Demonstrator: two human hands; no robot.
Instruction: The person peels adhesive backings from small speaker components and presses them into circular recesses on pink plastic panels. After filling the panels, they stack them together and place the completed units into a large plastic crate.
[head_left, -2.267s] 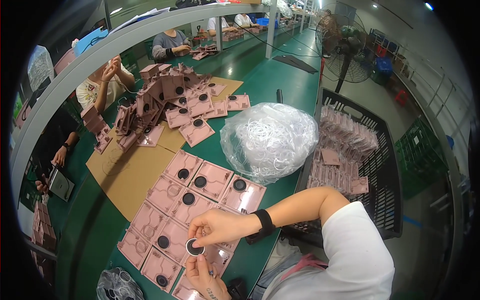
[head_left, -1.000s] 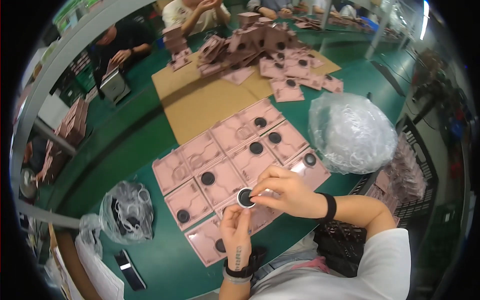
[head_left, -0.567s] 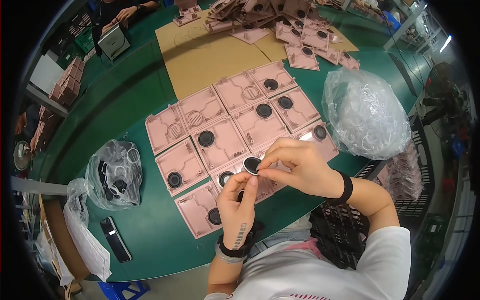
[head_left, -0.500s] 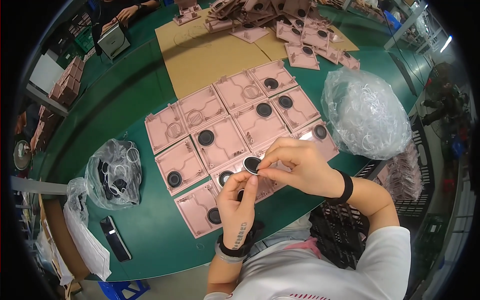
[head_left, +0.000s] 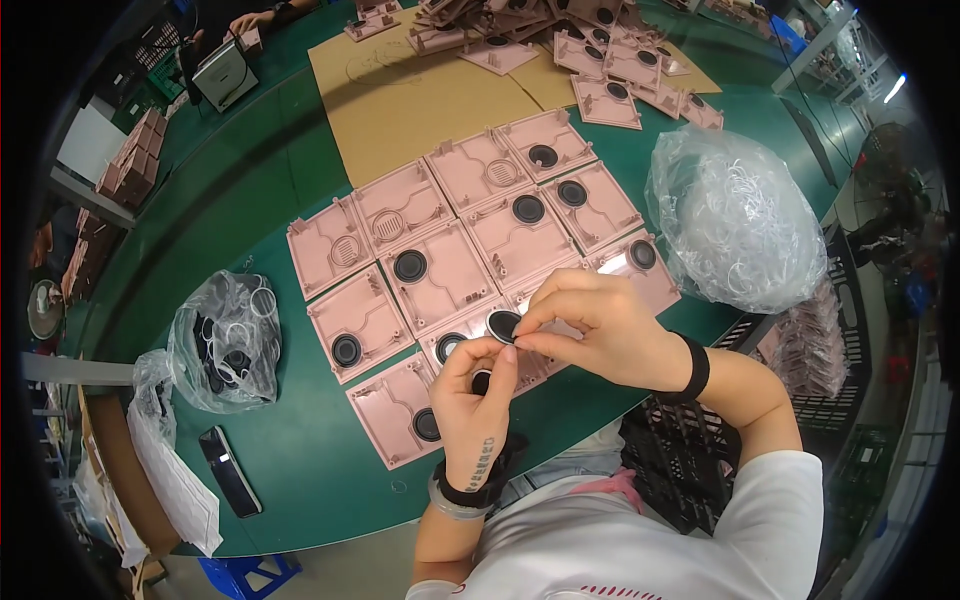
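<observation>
Pinching small black disc (head_left: pixel 503 325) between both hands: left hand (head_left: pixel 477 398) fingertips under, right hand (head_left: pixel 592 326) thumb + forefinger closed on rim. Disc sits just above pink plate (head_left: pixel 497 340) at table's near edge. Judgement: keep disc level, centre over round seat, press evenly; avoid tilting.

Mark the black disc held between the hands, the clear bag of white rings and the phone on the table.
black disc (head_left: pixel 503 325), head view, on its dark face between the fingertips.
clear bag of white rings (head_left: pixel 735 220), head view, on the bag's bulging middle.
phone (head_left: pixel 229 470), head view, on the middle of its dark screen.
</observation>
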